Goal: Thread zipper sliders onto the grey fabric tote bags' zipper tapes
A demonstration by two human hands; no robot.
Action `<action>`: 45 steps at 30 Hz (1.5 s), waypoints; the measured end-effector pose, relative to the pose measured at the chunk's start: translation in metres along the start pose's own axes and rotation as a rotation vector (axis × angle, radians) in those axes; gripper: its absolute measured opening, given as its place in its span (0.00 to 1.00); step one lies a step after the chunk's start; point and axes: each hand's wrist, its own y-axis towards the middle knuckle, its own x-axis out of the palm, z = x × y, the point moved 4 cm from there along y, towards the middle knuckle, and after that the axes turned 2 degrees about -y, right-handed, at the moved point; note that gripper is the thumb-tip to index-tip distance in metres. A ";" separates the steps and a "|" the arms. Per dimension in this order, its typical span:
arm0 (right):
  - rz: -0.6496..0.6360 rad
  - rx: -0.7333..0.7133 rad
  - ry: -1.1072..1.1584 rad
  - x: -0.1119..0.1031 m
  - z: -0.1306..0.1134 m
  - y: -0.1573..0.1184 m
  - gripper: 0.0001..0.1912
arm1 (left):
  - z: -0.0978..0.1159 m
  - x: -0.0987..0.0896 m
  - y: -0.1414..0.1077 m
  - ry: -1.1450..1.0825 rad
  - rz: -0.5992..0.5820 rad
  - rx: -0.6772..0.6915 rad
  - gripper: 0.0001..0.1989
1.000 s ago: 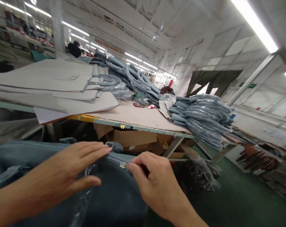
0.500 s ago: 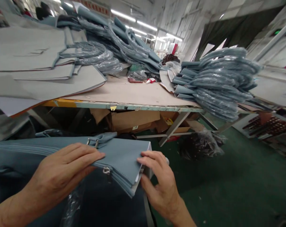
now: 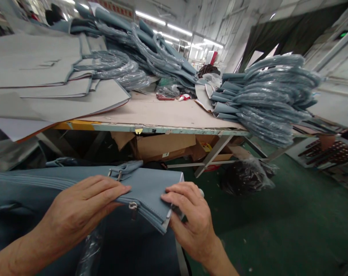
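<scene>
A blue bag [image 3: 150,184] lies across the lower left, its flat end panel reaching to the middle of the view. My left hand [image 3: 81,207] grips the bag's edge beside the zipper, fingers together on top, thumb hidden. Right of it, a metal zipper pull [image 3: 132,207] hangs at the corner. My right hand [image 3: 191,214] pinches the open end of the panel, fingers on top and thumb below, where a white lining edge shows. Behind my left hand a strap with metal rings [image 3: 119,174] rests on the bag.
Beyond the bag stands a worktable [image 3: 162,115] with grey sheets [image 3: 32,61] at left and plastic-wrapped blue handles [image 3: 271,96] at right. Cardboard boxes [image 3: 165,147] sit below it. A black plastic-wrapped bundle [image 3: 243,174] lies on the green floor.
My right hand has shifted slightly left, its fingers further over the panel's end. My left hand has moved slightly right and remains on the bag's edge.
</scene>
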 end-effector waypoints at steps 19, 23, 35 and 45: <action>0.040 0.201 0.168 0.000 0.013 0.020 0.19 | -0.005 -0.001 0.013 -0.147 -0.030 -0.016 0.13; 0.045 0.204 0.161 0.001 0.014 0.019 0.19 | -0.006 0.002 0.015 -0.128 -0.044 0.018 0.12; 0.048 0.231 0.263 -0.018 0.009 0.008 0.17 | -0.002 -0.001 0.018 -0.050 -0.076 0.054 0.12; 0.162 0.228 -0.108 -0.008 -0.020 -0.016 0.09 | 0.002 0.003 0.020 -0.010 0.026 0.054 0.13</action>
